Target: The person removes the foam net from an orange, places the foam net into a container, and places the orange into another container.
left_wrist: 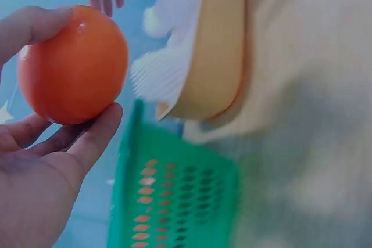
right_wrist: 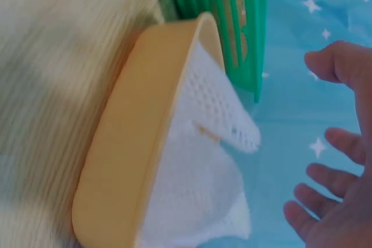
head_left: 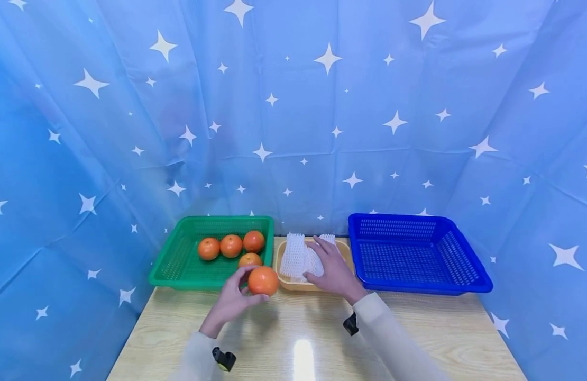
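Observation:
My left hand [head_left: 230, 302] grips an orange [head_left: 263, 281] between thumb and fingers, held up near the front right corner of the green basket [head_left: 172, 272]. In the left wrist view the thumb lies across one side of the orange [left_wrist: 75, 68] and the fingers support the other. My right hand [head_left: 332, 275] hovers over the tan tray [head_left: 298, 286], fingers spread. White foam net sleeves [head_left: 292, 257] lie in that tray. In the right wrist view the right hand [right_wrist: 343, 201] appears apart from the sleeves [right_wrist: 197, 184], with nothing in its grasp.
Several more oranges [head_left: 209, 248] sit in the green basket at the left. A blue basket [head_left: 417, 288] stands to the right of the tray. All three containers stand on a wooden table [head_left: 293, 328], before a blue star-patterned curtain [head_left: 303, 132].

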The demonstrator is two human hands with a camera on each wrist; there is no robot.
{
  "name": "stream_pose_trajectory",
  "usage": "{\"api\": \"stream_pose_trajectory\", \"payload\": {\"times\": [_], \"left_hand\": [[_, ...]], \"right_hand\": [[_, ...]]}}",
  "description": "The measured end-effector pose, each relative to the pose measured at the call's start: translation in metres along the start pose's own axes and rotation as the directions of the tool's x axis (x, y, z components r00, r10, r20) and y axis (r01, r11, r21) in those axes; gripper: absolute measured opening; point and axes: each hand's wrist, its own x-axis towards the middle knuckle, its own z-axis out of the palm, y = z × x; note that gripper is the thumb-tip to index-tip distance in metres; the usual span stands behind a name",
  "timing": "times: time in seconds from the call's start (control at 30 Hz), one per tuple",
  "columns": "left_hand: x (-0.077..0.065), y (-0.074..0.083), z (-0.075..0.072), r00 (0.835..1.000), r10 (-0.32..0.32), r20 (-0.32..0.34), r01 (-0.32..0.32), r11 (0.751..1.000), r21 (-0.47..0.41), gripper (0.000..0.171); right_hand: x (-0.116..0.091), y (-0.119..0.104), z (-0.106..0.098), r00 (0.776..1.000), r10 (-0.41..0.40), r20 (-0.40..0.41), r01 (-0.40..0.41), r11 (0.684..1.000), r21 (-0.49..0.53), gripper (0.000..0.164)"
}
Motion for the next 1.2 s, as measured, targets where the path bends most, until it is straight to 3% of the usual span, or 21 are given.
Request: {"api": "stream_pose_trajectory", "payload": {"times": [0.23, 0.47, 0.67, 0.8, 0.97, 1.2], "left_hand": [[0.018, 0.009, -0.044, 1.000, 0.013, 0.009, -0.014, 0.989, 0.146, 0.073], [0.037, 0.012, -0.087, 0.997, -0.063, 0.033, 0.055, 0.980, 0.193, 0.079], [0.057, 0.012, -0.118, 0.995, -0.091, 0.052, 0.073, 0.958, 0.278, 0.077], [0.071, 0.012, -0.132, 0.988, -0.130, 0.088, 0.089, 0.928, 0.362, 0.078], [0.088, 0.011, -0.145, 0.968, -0.210, 0.140, 0.132, 0.895, 0.426, 0.082], [0.105, 0.005, -0.148, 0.935, -0.288, 0.207, 0.142, 0.839, 0.524, 0.078]], "right_hand": [[-0.003, -0.021, 0.019, 0.998, -0.058, 0.039, 0.055, 0.996, 0.071, 0.077], [-0.006, -0.039, 0.041, 0.990, -0.113, 0.085, 0.107, 0.991, 0.080, 0.072], [-0.002, -0.054, 0.055, 0.983, -0.160, 0.088, 0.154, 0.985, 0.072, 0.068], [0.004, -0.064, 0.065, 0.975, -0.202, 0.094, 0.197, 0.978, 0.063, 0.065], [0.012, -0.075, 0.076, 0.964, -0.243, 0.104, 0.243, 0.970, 0.019, 0.061], [0.016, -0.080, 0.089, 0.946, -0.302, 0.113, 0.309, 0.950, -0.043, 0.050]]}}
